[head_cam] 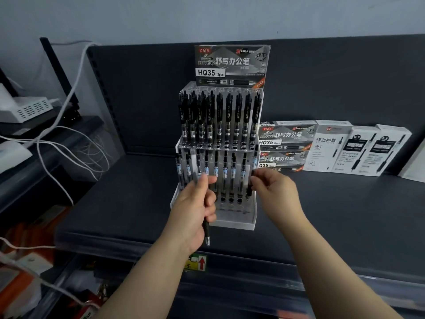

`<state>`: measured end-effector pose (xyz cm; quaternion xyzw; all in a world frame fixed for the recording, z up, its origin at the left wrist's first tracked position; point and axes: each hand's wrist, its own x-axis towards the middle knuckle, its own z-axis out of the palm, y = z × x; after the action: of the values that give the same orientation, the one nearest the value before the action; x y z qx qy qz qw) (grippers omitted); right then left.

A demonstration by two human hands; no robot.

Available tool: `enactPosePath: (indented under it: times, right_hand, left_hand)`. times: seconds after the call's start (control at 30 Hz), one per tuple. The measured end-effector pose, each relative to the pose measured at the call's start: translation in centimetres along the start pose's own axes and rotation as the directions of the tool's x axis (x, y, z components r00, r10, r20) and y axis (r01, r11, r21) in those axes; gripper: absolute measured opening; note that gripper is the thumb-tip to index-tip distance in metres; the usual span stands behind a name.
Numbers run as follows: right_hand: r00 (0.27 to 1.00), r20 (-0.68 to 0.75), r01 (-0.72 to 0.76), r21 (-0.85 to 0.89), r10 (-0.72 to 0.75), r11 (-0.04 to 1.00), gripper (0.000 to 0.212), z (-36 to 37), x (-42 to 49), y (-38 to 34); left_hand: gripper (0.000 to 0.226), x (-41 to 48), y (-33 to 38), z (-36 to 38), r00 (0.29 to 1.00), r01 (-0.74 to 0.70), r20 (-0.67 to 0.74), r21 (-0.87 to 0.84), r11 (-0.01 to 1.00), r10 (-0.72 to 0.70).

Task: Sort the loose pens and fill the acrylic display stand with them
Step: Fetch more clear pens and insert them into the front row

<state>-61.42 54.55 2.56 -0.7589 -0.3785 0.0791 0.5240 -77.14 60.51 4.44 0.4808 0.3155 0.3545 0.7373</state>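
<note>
A clear acrylic display stand (249, 217) sits on a dark shelf, its two tiers holding several upright black pens (238, 116). An HQ35 pen box (231, 65) is perched on top of it. My left hand (195, 210) grips a black pen (206, 231) in front of the lower tier, tip pointing down. My right hand (273, 192) pinches another black pen (249, 187) at the right end of the lower tier, its lower end at the stand's holes.
Stacked HQ35 boxes (285, 146) and white pen boxes (356, 148) stand to the right of the stand. White cables (69, 143) and a white device (30, 109) crowd the left side. The shelf's front edge (253, 256) carries a label with a red arrow.
</note>
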Motion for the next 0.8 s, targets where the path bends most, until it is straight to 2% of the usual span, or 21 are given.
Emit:
enactPosePath:
  times: [0.1, 0.3, 0.57, 0.7, 0.8]
  right_hand:
    - [0.999, 0.036, 0.0, -0.097, 0.004, 0.995, 0.022, 0.5, -0.4, 0.7]
    - [0.997, 0.066, 0.045, -0.195, -0.032, 0.98, 0.022, 0.7, -0.5, 1.1]
    - [0.984, 0.164, 0.118, -0.344, -0.064, 0.932, 0.019, 0.3, -0.4, 1.0]
    - [0.997, 0.072, 0.047, -0.33, -0.024, 0.943, 0.017, 0.0, -0.6, 0.9]
    - [0.995, -0.05, 0.072, -0.225, -0.086, 0.972, 0.009, -0.1, -1.8, -0.7]
  left_hand:
    - [0.037, 0.0, 0.0, -0.1, 1.0, 0.004, -0.014, -0.052, 0.999, -0.004]
    - [0.024, -0.3, -0.3, -0.4, 1.0, -0.016, -0.001, -0.055, 0.998, 0.016]
    - [0.025, -0.7, -0.2, -0.9, 1.0, -0.023, -0.017, -0.041, 0.999, 0.022]
    - [0.024, -0.8, 0.0, -1.0, 1.0, -0.003, -0.006, -0.063, 0.998, 0.002]
    - [0.025, -0.7, 0.3, -1.1, 0.999, 0.031, 0.017, -0.122, 0.992, -0.029]
